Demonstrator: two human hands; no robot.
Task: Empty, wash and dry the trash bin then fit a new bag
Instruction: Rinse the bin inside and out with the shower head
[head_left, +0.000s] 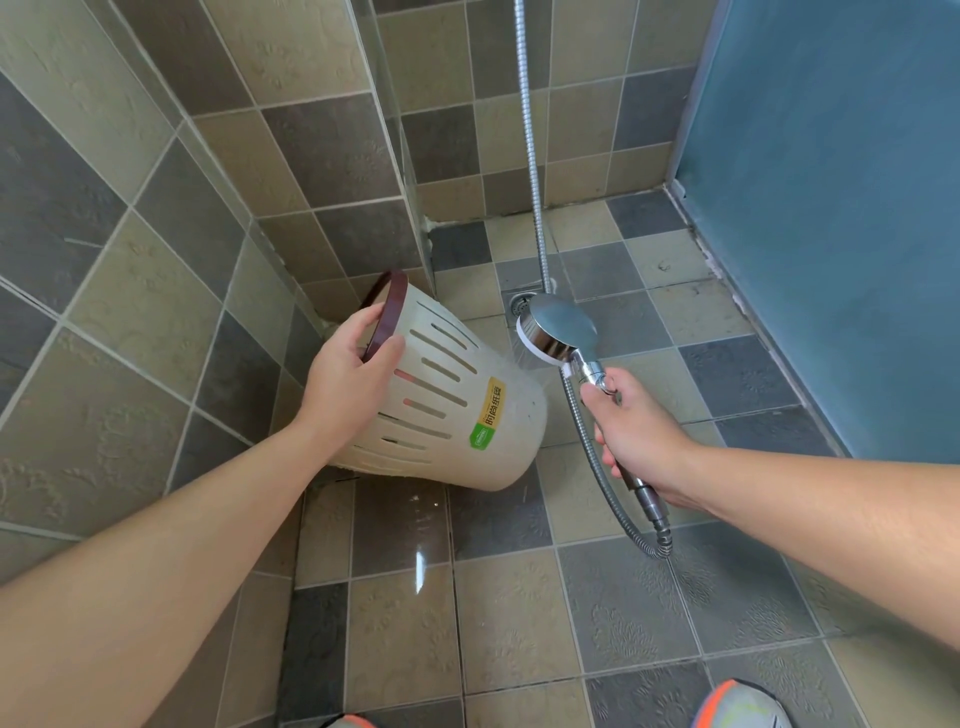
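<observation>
Head view. Two bare forearms enter from the lower corners; the toes of two shoes, one of them (743, 706) grey with orange trim, show at the bottom edge. The left hand (345, 376) grips the dark brown rim (387, 317) of the cream slotted trash bin (467, 410), thumb on the outer wall and fingers curled over the rim into the mouth. The bin is held tipped on its side above the tiled floor (519, 623), mouth toward the left wall (130, 234) and closed base toward the right; a green and yellow label (488, 413) lies on its side wall. The right hand (636, 431) is wrapped around the handle of the chrome shower head (558, 330), whose face points left at the bin's base, with a spray of water visible between them. The metal hose (535, 171) runs up the back wall. A floor drain (519, 301) lies just behind the shower head. A blue frosted panel (831, 208) stands at right.
</observation>
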